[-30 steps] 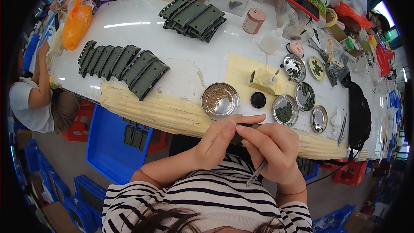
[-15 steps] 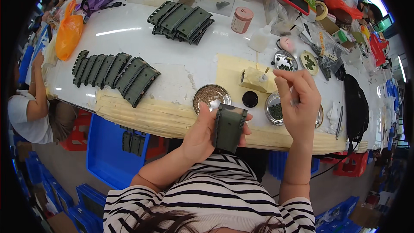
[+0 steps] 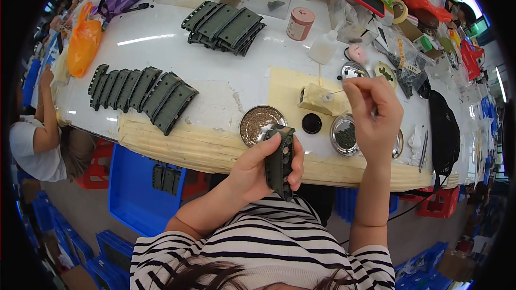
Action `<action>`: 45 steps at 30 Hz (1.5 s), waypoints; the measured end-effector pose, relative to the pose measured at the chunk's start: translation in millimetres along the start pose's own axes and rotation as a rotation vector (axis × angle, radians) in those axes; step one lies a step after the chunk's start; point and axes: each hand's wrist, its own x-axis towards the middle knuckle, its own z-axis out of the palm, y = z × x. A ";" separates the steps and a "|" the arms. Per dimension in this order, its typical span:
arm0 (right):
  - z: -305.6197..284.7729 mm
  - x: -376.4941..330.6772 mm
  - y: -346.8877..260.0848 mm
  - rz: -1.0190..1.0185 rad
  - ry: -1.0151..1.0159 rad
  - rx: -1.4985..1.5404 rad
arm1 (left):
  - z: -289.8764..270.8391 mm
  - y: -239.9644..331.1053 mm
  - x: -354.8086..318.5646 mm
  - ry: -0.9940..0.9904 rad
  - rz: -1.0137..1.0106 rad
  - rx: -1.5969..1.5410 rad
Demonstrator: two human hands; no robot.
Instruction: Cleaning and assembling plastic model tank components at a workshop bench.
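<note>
left hand [image 3: 258,169] grips the green pouch [image 3: 280,161] upright at the surface [image 3: 226,88] edge. right hand [image 3: 373,115] pinches a thin stick [image 3: 334,94] over the dishes; a slip may spill the small parts.

Single head-worn fisheye view, steeply down and close over the white worktable [image 3: 177,48].

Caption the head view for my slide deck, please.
Left hand grips a dark green part; right hand holds a thin stick.
</note>
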 end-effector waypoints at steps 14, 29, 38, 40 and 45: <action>16.6 -36.5 -48.3 0.286 -0.111 0.739 | 1.1 -7.4 1.4 -0.157 -0.100 -0.207; 18.0 -41.7 -40.7 0.306 -0.145 0.827 | 12.4 -7.1 -1.1 0.030 -0.117 -0.090; 17.2 -41.3 -40.4 0.300 -0.158 0.835 | 1.1 -8.9 -1.0 -0.138 -0.111 -0.225; 16.9 -40.6 -39.6 0.306 -0.141 0.860 | 0.8 -9.1 -0.8 -0.145 -0.105 -0.231; 6.2 -32.0 -35.7 0.331 -0.018 0.737 | -2.2 -6.2 -0.7 -0.171 -0.063 -0.134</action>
